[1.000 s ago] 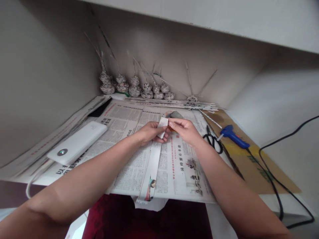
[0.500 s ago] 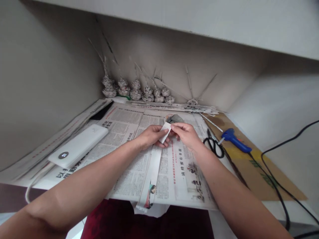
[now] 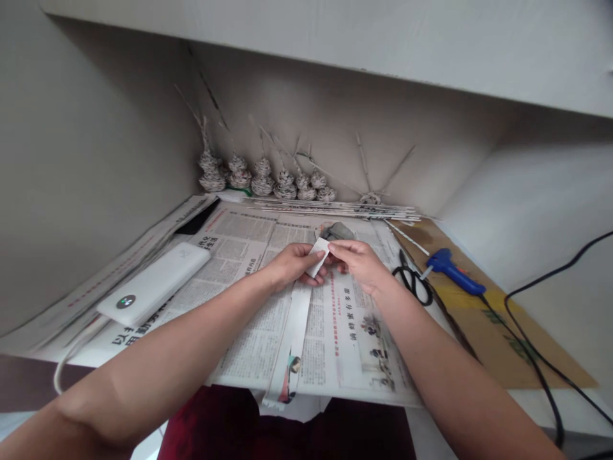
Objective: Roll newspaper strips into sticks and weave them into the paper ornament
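Note:
Between my two hands is a strip of paper [image 3: 297, 319], folded over at its upper end. My left hand [image 3: 297, 263] is closed on the strip, thumb on top of the folded part. The fingers of my right hand [image 3: 352, 255] pinch the fold's upper right corner. From under my left hand the strip runs down over the newspaper [image 3: 239, 319] towards the table's front edge, with a coloured picture near its lower end. Just behind my hands lies a crumpled grey piece [image 3: 339, 231] whose kind I cannot make out.
Gourd-shaped woven paper pieces [image 3: 262, 177] stand along the back wall, behind several thin paper rods [image 3: 335, 209]. Black-handled scissors [image 3: 412, 284] and a blue glue gun [image 3: 454, 271] with a cable lie right, partly on cardboard [image 3: 517, 332]. A white power bank [image 3: 156, 281] lies left.
My hands hold the folded strip almost as before, with barely any finger movement. The whole view has shifted slightly.

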Action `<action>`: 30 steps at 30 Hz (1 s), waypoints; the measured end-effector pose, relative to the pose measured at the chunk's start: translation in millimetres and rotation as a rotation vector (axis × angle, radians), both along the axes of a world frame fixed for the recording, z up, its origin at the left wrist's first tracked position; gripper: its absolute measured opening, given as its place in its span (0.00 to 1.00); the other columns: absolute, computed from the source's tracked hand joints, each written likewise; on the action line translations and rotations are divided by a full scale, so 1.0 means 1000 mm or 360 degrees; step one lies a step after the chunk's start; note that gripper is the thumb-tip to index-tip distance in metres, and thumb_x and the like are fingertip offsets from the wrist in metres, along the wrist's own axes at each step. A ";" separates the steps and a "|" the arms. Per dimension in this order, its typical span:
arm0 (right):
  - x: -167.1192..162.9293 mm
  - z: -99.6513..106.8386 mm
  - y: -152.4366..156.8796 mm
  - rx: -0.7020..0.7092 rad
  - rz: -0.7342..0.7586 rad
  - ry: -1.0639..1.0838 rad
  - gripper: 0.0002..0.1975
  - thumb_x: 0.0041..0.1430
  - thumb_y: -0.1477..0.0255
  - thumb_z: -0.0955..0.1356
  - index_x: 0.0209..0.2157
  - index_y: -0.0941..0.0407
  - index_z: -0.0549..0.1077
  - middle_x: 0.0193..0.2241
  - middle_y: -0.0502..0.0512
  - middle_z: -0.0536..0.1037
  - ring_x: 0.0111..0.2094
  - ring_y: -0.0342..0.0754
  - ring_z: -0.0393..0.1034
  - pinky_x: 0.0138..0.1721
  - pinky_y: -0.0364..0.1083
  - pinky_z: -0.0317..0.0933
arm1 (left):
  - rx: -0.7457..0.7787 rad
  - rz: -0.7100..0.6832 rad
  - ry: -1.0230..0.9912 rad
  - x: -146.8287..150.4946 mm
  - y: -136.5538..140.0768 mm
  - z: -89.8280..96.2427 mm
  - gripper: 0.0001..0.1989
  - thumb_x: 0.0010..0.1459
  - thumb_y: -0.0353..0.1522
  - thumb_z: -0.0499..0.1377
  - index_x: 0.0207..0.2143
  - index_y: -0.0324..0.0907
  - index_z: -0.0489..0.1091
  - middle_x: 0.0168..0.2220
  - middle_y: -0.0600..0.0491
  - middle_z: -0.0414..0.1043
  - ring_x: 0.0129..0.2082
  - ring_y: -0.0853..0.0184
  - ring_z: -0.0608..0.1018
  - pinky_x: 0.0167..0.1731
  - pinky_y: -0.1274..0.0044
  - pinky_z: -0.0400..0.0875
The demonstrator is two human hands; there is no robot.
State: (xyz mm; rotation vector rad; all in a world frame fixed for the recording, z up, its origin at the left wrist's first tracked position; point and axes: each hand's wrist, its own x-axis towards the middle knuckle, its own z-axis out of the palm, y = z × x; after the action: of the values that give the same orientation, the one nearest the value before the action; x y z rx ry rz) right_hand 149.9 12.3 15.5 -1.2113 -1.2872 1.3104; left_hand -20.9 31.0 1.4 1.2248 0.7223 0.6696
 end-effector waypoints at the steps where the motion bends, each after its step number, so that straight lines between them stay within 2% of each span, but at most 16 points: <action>1: 0.000 0.000 0.000 -0.0013 -0.0003 0.0010 0.16 0.47 0.62 0.71 0.36 0.57 0.78 0.25 0.52 0.75 0.28 0.43 0.67 0.23 0.40 0.54 | 0.0001 0.0000 -0.0012 0.000 0.000 0.000 0.19 0.54 0.42 0.60 0.38 0.34 0.70 0.27 0.49 0.72 0.24 0.69 0.77 0.24 0.79 0.73; 9: 0.000 -0.002 0.001 -0.0027 0.0002 0.0054 0.15 0.46 0.61 0.72 0.32 0.58 0.78 0.23 0.52 0.74 0.26 0.42 0.66 0.23 0.41 0.54 | -0.0006 0.0001 0.0006 0.001 0.001 -0.003 0.20 0.53 0.43 0.60 0.37 0.34 0.70 0.27 0.49 0.72 0.24 0.69 0.77 0.24 0.78 0.72; 16: -0.003 -0.002 0.001 -0.0030 -0.0091 0.0050 0.15 0.43 0.60 0.72 0.29 0.58 0.78 0.22 0.52 0.74 0.23 0.43 0.65 0.21 0.42 0.52 | 0.0033 0.0020 0.0056 0.002 -0.002 -0.001 0.20 0.51 0.43 0.62 0.38 0.35 0.70 0.26 0.50 0.72 0.25 0.70 0.77 0.25 0.78 0.73; 25: -0.003 -0.006 0.002 -0.0072 -0.0168 0.0132 0.15 0.41 0.62 0.74 0.29 0.58 0.78 0.20 0.51 0.74 0.21 0.42 0.64 0.20 0.41 0.50 | 0.0023 0.0023 0.0064 0.005 -0.005 0.002 0.19 0.54 0.42 0.60 0.39 0.35 0.69 0.27 0.50 0.72 0.26 0.69 0.77 0.27 0.77 0.73; 30: -0.002 -0.006 0.003 -0.0063 -0.0120 0.0112 0.16 0.42 0.61 0.73 0.30 0.58 0.78 0.21 0.52 0.75 0.22 0.42 0.65 0.20 0.41 0.50 | 0.0015 0.0043 0.0059 0.004 -0.003 0.001 0.19 0.53 0.43 0.60 0.38 0.35 0.70 0.27 0.50 0.72 0.25 0.69 0.77 0.25 0.78 0.73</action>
State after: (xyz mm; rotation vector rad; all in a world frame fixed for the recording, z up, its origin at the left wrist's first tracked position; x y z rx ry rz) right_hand 147.4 15.2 9.7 -1.2188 -1.1593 1.3180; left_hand -17.0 28.0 2.4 1.2409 0.7684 0.6747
